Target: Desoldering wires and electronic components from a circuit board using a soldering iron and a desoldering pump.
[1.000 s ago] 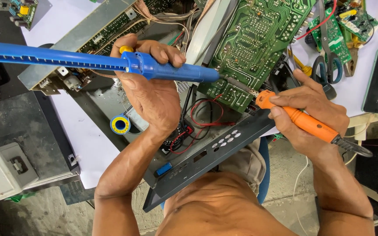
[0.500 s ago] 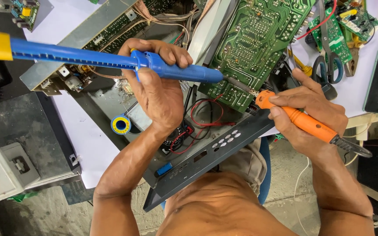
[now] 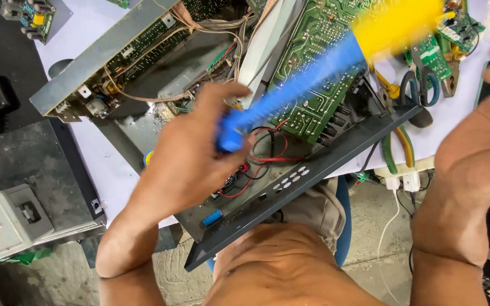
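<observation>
The left hand point(image 3: 191, 164) fingers wrap tight around the blue pump tool point(image 3: 296, 90) so its long end reaches past the fingers over the green board point(image 3: 319, 34), while the right hand point(image 3: 483, 141) fingers are cut off, so I cannot tell.

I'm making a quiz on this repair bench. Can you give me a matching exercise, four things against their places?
Things:
1. blue and yellow plastic desoldering pump
2. large green circuit board
3. grey metal box
4. blue-handled scissors

Places:
A. lower left, beside the black casing
B. right of the green board, on white paper
C. gripped in the left hand
D. propped in the open chassis

Pairs: 1-C, 2-D, 3-A, 4-B
</observation>
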